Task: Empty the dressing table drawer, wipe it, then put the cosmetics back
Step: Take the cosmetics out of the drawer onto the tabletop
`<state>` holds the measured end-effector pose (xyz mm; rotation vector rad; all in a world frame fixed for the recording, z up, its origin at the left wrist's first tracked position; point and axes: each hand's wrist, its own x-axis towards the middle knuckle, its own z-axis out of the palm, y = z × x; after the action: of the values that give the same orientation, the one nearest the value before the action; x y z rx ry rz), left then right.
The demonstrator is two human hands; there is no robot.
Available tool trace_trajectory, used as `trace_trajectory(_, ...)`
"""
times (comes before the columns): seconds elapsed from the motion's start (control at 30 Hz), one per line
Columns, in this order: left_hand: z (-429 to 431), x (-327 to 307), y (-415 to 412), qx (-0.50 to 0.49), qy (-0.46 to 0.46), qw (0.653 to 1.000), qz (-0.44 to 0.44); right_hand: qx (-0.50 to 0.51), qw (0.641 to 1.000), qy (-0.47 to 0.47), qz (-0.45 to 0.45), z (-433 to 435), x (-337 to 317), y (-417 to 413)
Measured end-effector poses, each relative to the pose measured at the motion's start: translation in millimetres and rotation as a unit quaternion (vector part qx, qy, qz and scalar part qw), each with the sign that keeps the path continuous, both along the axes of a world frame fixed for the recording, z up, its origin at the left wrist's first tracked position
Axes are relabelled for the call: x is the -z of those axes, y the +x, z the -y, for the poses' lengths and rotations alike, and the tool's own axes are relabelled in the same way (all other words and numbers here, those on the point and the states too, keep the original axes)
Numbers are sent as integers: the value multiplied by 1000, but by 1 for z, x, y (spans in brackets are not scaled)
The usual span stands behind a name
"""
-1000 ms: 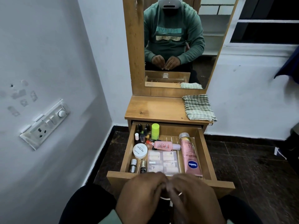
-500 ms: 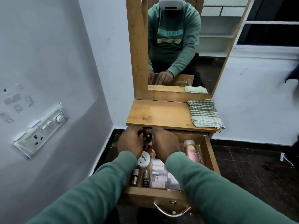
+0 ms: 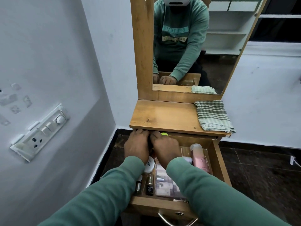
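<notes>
The wooden drawer [image 3: 220,162] of the dressing table is pulled open and full of cosmetics. My left hand [image 3: 136,144] and my right hand [image 3: 166,147] are side by side at its back left corner, fingers curled down over a cluster of small dark bottles; the fingertips are hidden. A lime green cap [image 3: 164,134] shows just beyond my right hand. Also in the drawer are a white round jar [image 3: 149,164], a pink lotion tube [image 3: 201,158], a clear palette box [image 3: 162,183] and two small bottles [image 3: 149,187] at the front left.
A green checked cloth [image 3: 213,117] lies folded on the right of the table top [image 3: 164,116]. The mirror [image 3: 187,46] stands behind it. A wall with a switch board [image 3: 40,132] is close on the left. The drawer's metal handle [image 3: 175,221] is near me.
My hands went from the drawer's front edge to the back left corner and have closed in tighter over the small bottles. The view has moved nearer the table.
</notes>
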<state>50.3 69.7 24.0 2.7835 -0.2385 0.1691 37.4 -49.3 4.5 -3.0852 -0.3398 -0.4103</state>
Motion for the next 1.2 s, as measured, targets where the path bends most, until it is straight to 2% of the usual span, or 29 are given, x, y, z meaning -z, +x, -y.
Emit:
trace_trajectory(0.2,-5,0,-7,14,-9,1000,18,-29,999,31,-19,8,-8,-19)
trace_trajectory(0.43,-12,-10,-27,68,-42,996,45,-43,994,83,49,21,-13,-38)
trace_trajectory(0.8,-20,-86,-9,76,-149,975,148,-37,958,262,107,24,-95,-17)
trace_trajectory(1.03,-25,-131,58,63,-184,973,127,-3,943,327,57,35,-137,52)
trace_trajectory(1.2,-26,-132,111,49,-162,981,96,26,950,310,14,34,-144,98)
